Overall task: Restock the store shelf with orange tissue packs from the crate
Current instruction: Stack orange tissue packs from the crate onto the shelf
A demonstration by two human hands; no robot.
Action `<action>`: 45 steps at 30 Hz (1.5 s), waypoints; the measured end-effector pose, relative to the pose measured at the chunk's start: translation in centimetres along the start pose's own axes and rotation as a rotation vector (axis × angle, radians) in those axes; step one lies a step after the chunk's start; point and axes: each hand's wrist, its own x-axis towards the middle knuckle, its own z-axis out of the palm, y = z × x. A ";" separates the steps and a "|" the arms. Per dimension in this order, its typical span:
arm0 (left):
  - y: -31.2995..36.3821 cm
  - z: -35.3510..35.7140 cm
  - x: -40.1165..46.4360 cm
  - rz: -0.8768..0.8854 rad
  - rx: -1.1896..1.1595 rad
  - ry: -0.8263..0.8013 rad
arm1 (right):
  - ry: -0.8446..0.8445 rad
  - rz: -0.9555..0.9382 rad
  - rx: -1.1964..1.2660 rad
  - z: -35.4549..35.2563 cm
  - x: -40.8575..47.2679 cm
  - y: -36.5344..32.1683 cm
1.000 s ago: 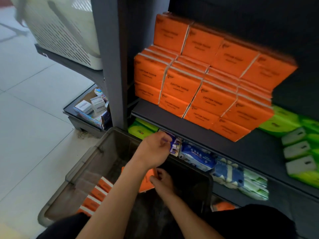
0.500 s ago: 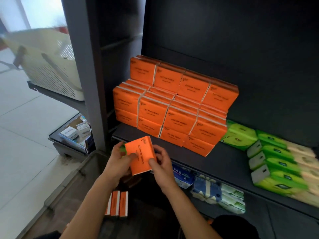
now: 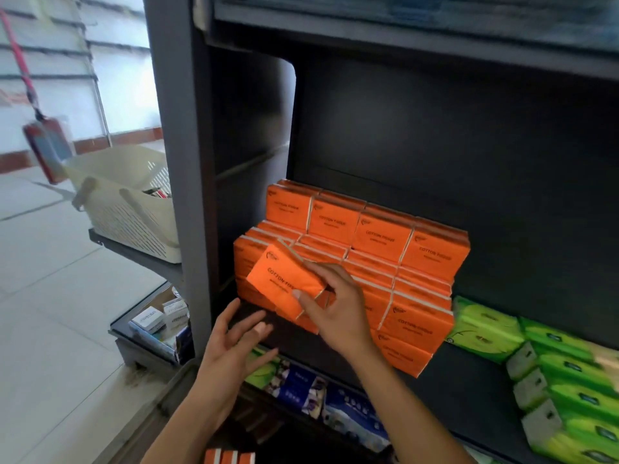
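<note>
My right hand (image 3: 335, 306) grips an orange tissue pack (image 3: 283, 283) and holds it tilted against the front left of the stepped stack of orange packs (image 3: 385, 242) on the dark shelf (image 3: 452, 390). Below and to the left, my left hand (image 3: 231, 349) hovers with fingers spread and nothing in it, near the shelf's front edge. At the bottom edge, a few more orange packs (image 3: 229, 457) show in the crate, whose walls are barely visible.
Green tissue packs (image 3: 552, 373) fill the shelf's right side. Blue and green packs (image 3: 335, 406) lie on the shelf below. A grey upright post (image 3: 181, 195) bounds the left. Beyond it stand a cream basket (image 3: 130, 209) and a tray of small boxes (image 3: 160, 326).
The pack rose from in front of the shelf edge up to the stack. My left hand let go of it; only my right hand holds it. The view tilted upward.
</note>
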 end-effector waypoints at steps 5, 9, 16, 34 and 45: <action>0.1 -0.1 0.9 -0.042 -0.005 -0.046 | 0.083 -0.153 -0.131 -0.1 8.6 -0.3; -0.6 -0.4 1.8 -0.072 0.001 -0.056 | 0.045 -0.237 -0.208 1.0 14.1 0.9; -0.5 -0.7 2.3 -0.122 0.021 -0.009 | -0.132 -0.248 -0.448 3.5 18.5 5.3; 0.1 -1.4 0.9 0.148 0.663 0.072 | 0.109 -0.095 -0.645 5.1 16.0 1.6; 0.2 -4.3 0.2 0.207 1.103 -0.075 | 0.148 0.345 0.131 8.4 -7.4 3.1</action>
